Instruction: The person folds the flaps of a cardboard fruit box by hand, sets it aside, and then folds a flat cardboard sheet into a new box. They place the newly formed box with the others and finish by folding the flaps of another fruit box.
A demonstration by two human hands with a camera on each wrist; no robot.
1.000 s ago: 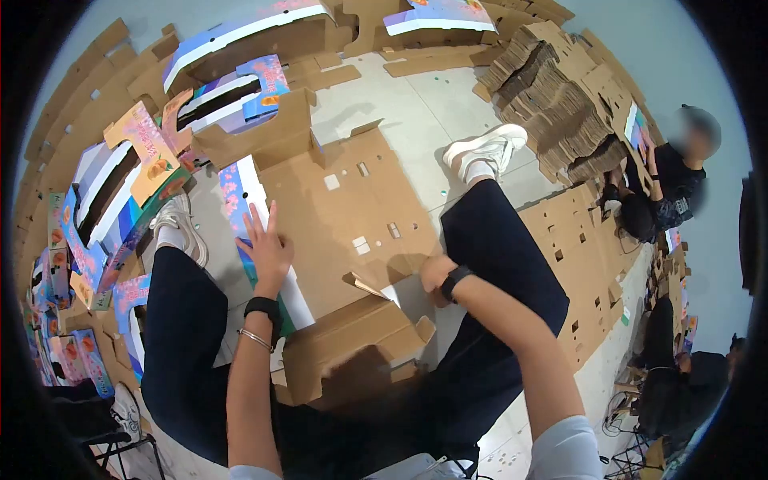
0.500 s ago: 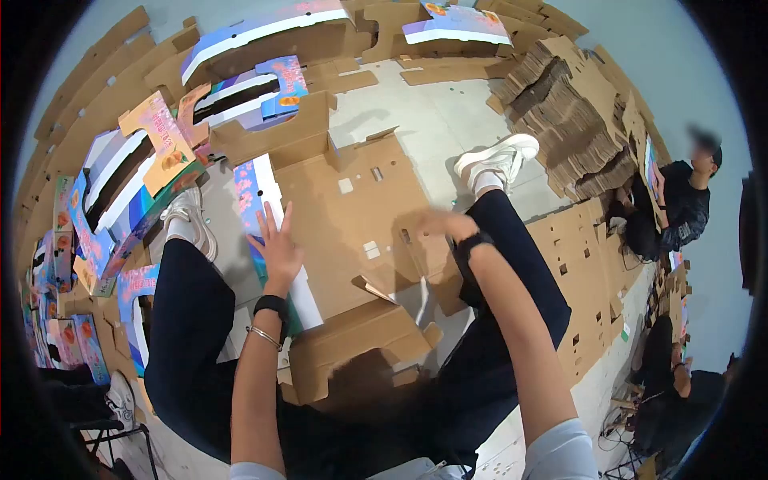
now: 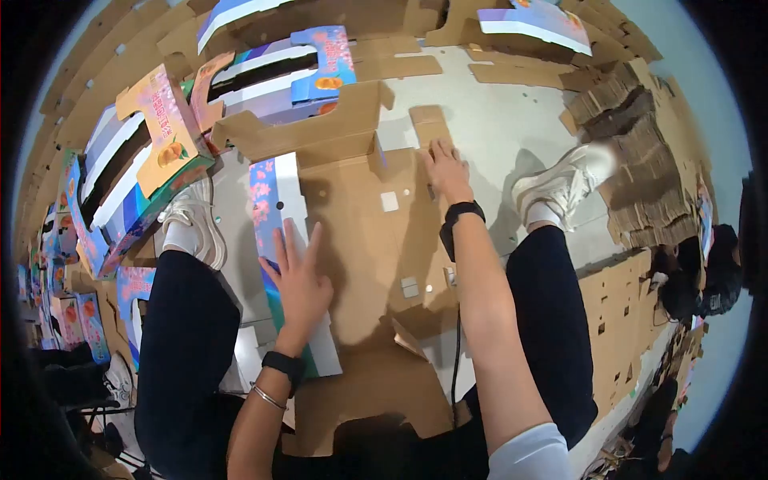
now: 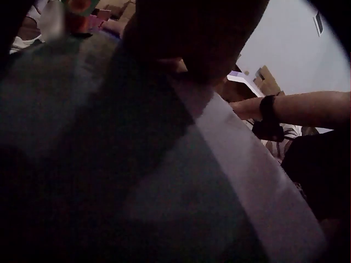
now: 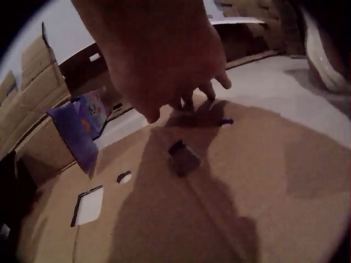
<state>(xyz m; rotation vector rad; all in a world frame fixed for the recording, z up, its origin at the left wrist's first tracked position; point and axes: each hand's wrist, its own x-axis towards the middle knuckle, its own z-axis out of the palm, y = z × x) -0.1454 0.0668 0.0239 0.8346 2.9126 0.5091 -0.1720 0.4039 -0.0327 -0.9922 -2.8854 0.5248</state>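
A partly folded cardboard box (image 3: 360, 240) lies on the floor between the person's legs, brown inside up, with a printed side panel (image 3: 276, 196) along its left. The left hand (image 3: 302, 284) rests on that panel's white strip with fingers spread. At the far right part of the cardboard, the right hand (image 3: 448, 172) touches the surface, fingers extended. In the right wrist view the right hand (image 5: 170, 66) has its fingertips on the brown sheet (image 5: 164, 208) near a square hole. The left wrist view is dark, showing the white strip (image 4: 247, 170) close by.
Folded printed boxes (image 3: 172, 152) stand at the left, and another (image 3: 280, 76) lies beyond the box. A tall stack of flattened cardboard (image 3: 648, 176) is at the right, beside a white shoe (image 3: 564, 184). Cardboard sheets (image 3: 624, 320) cover the floor at right, near other people.
The right hand has moved from near the right knee forward to the far right of the cardboard, where a flap now lies flat. The left hand stays on the panel; the head view has shifted.
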